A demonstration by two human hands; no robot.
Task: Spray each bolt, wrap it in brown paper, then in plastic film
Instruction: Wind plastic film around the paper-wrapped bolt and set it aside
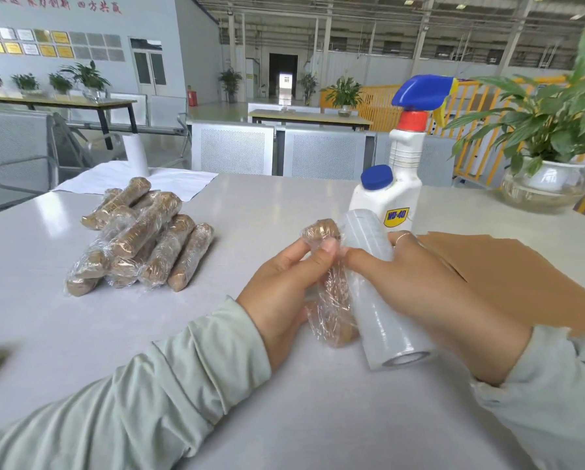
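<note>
Both hands meet over the middle of the grey table [284, 418]. Her left hand [284, 286] grips a bolt [332, 300] already wrapped in brown paper, fingers curled round it and thumb pressed near its top end, with clear film bunched over the paper. The bundle stands tilted, its lower end close to the tabletop. Right beside it, touching, the right hand [430, 293] holds a roll of film [382, 300], fingers wrapped over its upper part, a thin ring on one finger; the roll leans with its open core facing the viewer.

Brown sheets [508, 276] lie under and beyond the right wrist. Just behind the roll stands a white WD-40 bottle [386, 201] with a blue cap, and behind that a spray bottle [410, 144] with a blue trigger head. Off to the left sits a pile of finished bundles [142, 239], all papered and filmed. Farther back lies a white sheet [169, 181] with a white roll [136, 154] standing on it. At the right edge, a plant [549, 130] sits in a glass bowl.
</note>
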